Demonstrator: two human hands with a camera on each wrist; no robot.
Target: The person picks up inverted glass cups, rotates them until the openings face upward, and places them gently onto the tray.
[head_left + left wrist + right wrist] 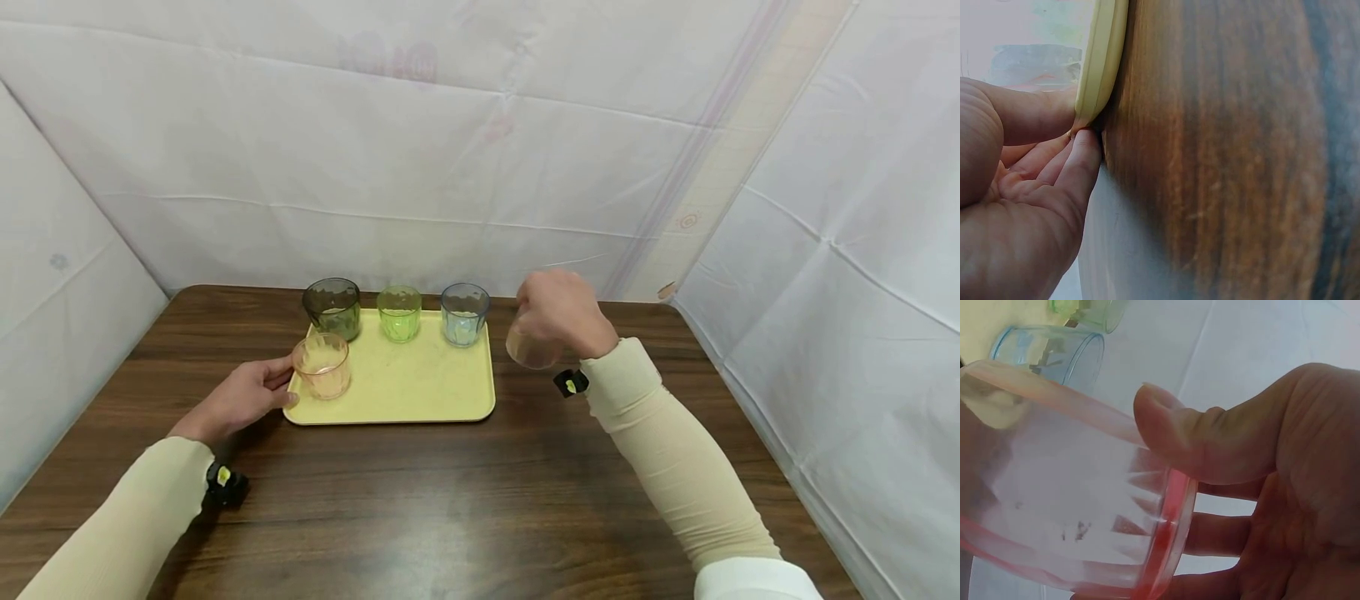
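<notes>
Pink tumbler [531, 346] hangs clear of the desk just right of the yellow tray [420, 400], gripped round its wall by the right hand [562, 312], axis tilted; the left hand [240, 398] pinches the tray's left rim beside an orange tumbler [322, 365]

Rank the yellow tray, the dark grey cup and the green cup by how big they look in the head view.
1. yellow tray
2. dark grey cup
3. green cup, slightly smaller than the grey cup beside it.

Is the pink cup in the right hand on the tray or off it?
Off it. The right hand holds the pink cup over the table, right of the yellow tray.
</notes>
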